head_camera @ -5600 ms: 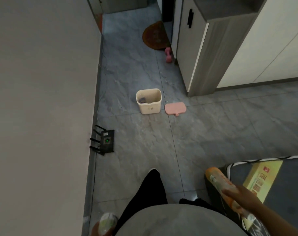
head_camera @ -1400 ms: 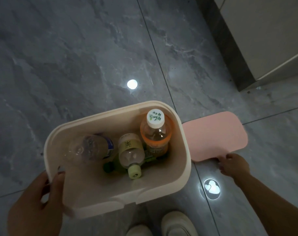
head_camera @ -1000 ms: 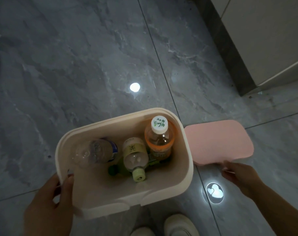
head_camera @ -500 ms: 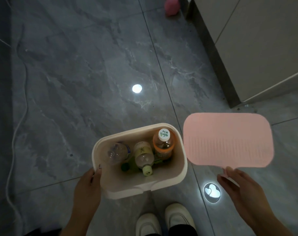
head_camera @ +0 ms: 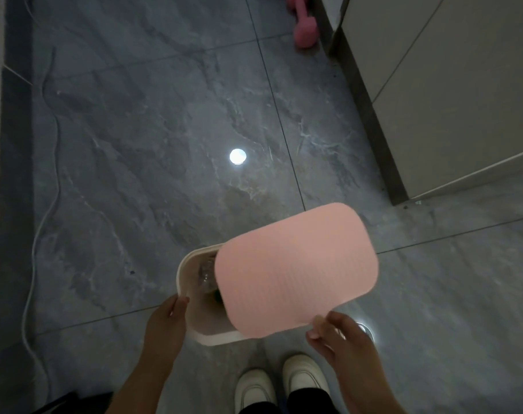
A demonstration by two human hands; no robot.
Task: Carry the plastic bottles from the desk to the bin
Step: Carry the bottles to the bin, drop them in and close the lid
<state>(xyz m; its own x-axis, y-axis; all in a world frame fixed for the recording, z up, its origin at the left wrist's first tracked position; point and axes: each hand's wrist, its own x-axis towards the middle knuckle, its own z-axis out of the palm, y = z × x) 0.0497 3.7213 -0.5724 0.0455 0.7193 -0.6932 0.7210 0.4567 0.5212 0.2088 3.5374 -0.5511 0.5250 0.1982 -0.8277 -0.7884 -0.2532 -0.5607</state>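
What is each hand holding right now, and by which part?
The right hand pinches the pink lid by its near edge, above the bin. The left hand grips the bin's near-left rim.

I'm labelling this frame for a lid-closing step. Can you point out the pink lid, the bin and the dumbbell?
pink lid (head_camera: 296, 268): head view, middle of its ribbed top face.
bin (head_camera: 181, 271): head view, exposed left rim.
dumbbell (head_camera: 304, 29): head view, its near pink head.

Dim, slightly soft picture (edges bowed), one round glare spot (head_camera: 238, 157) on floor.
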